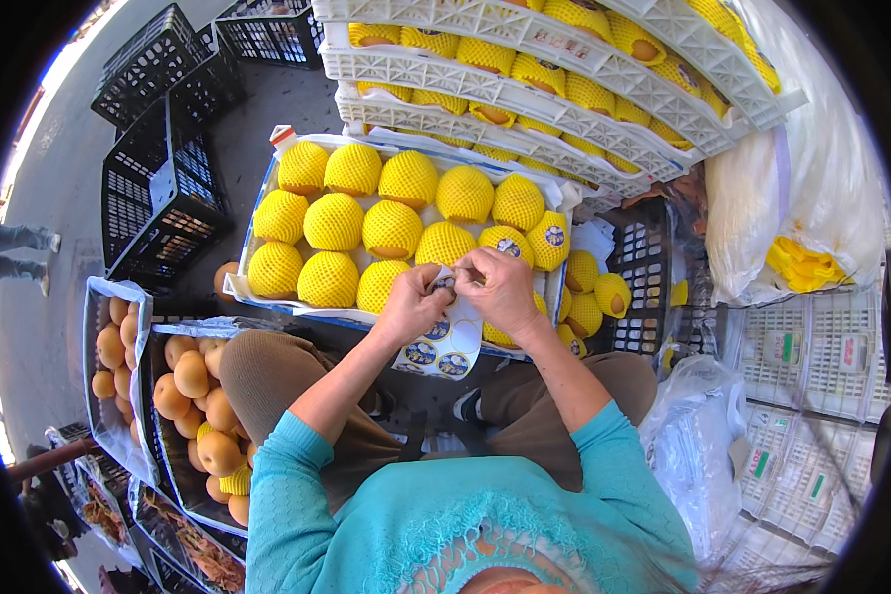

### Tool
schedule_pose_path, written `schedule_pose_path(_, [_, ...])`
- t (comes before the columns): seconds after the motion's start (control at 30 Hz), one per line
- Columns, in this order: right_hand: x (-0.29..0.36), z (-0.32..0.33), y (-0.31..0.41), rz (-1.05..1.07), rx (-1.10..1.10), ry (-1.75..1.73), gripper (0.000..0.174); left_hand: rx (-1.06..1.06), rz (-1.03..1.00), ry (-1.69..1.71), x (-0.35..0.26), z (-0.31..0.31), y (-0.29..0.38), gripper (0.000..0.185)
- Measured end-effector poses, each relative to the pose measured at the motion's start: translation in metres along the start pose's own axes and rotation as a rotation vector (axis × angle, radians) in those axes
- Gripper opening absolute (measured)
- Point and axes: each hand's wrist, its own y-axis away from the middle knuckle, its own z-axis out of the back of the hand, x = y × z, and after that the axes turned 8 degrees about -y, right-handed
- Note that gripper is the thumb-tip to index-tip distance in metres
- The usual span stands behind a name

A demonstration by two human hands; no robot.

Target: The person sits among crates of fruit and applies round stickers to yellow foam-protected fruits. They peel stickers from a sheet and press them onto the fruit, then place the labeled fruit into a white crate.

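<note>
A shallow tray (560, 286) of round fruits in yellow foam nets (333, 222) lies before me. Over its near edge my left hand (419, 298) pinches a sheet of round blue stickers (460, 338), which hangs down between my arms. My right hand (499, 286) is close beside it, thumb and fingers together at the sheet's top corner; whether a sticker is between them is hidden. Several netted fruits at the tray's right bear round stickers, among them one netted fruit (550, 236) at the edge. Those further left show plain nets.
Stacked white plastic crates (490, 82) of netted fruit stand behind the tray. At left are black crates (160, 223) and a crate of bare brown pears (219, 453). Loose netted fruits (612, 295) lie at right, near white sacks (817, 171) and a clear plastic bag (694, 438). A person's legs (18, 249) show far left.
</note>
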Motion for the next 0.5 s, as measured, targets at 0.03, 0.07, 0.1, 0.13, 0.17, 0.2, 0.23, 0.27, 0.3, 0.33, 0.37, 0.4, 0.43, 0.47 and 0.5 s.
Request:
schedule_pose_path(0.03, [0.001, 0.002, -0.001, -0.043, 0.021, -0.055, 0.006, -0.001, 0.032, 0.049, 0.003, 0.0, -0.001, 0.006])
schedule_pose_path(0.07, [0.001, 0.003, -0.001, -0.086, 0.042, -0.11, 0.006, -0.001, 0.065, 0.099, 0.005, 0.001, -0.002, 0.006])
schedule_pose_path(0.1, [-0.001, 0.004, 0.0, -0.035, 0.051, -0.065, 0.006, 0.002, 0.057, 0.08, 0.005, 0.0, -0.002, 0.006])
schedule_pose_path(0.13, [-0.003, 0.005, 0.001, 0.015, 0.059, -0.02, 0.006, 0.005, 0.05, 0.061, 0.004, -0.001, -0.003, 0.006])
schedule_pose_path(0.17, [-0.005, 0.006, 0.002, 0.066, 0.068, 0.026, 0.006, 0.008, 0.042, 0.042, 0.004, -0.001, -0.004, 0.007])
schedule_pose_path(0.2, [0.001, 0.006, 0.001, 0.089, 0.068, 0.075, 0.007, 0.025, 0.008, -0.026, 0.008, 0.0, -0.005, 0.007])
schedule_pose_path(0.23, [0.003, 0.004, 0.0, 0.098, 0.066, 0.104, 0.007, 0.025, 0.005, -0.045, 0.012, 0.001, -0.004, 0.007])
schedule_pose_path(0.27, [0.004, 0.002, 0.0, 0.106, 0.064, 0.134, 0.007, 0.024, 0.002, -0.065, 0.015, 0.002, -0.004, 0.008])
schedule_pose_path(0.3, [0.005, 0.002, 0.0, 0.114, 0.059, 0.168, 0.007, 0.028, -0.005, -0.085, 0.013, 0.003, -0.004, 0.008])
schedule_pose_path(0.33, [0.003, 0.002, 0.0, 0.093, 0.044, 0.139, 0.007, 0.03, 0.002, -0.072, 0.011, 0.002, -0.004, 0.009])
schedule_pose_path(0.37, [0.0, 0.002, 0.0, 0.073, 0.029, 0.11, 0.007, 0.032, 0.008, -0.059, 0.008, 0.002, -0.003, 0.01])
schedule_pose_path(0.4, [-0.003, 0.002, 0.0, 0.053, 0.016, 0.08, 0.007, 0.032, 0.016, -0.045, 0.005, 0.001, -0.003, 0.011])
schedule_pose_path(0.43, [-0.006, 0.002, 0.001, -0.009, 0.023, 0.002, 0.006, 0.03, 0.054, 0.009, 0.003, -0.001, -0.002, 0.01])
schedule_pose_path(0.47, [-0.008, 0.002, 0.001, -0.072, 0.031, -0.075, 0.006, 0.027, 0.091, 0.064, 0.001, -0.002, -0.003, 0.01])
schedule_pose_path(0.5, [-0.008, 0.003, 0.001, -0.135, 0.041, -0.155, 0.006, 0.021, 0.131, 0.119, 0.0, -0.003, -0.002, 0.009])
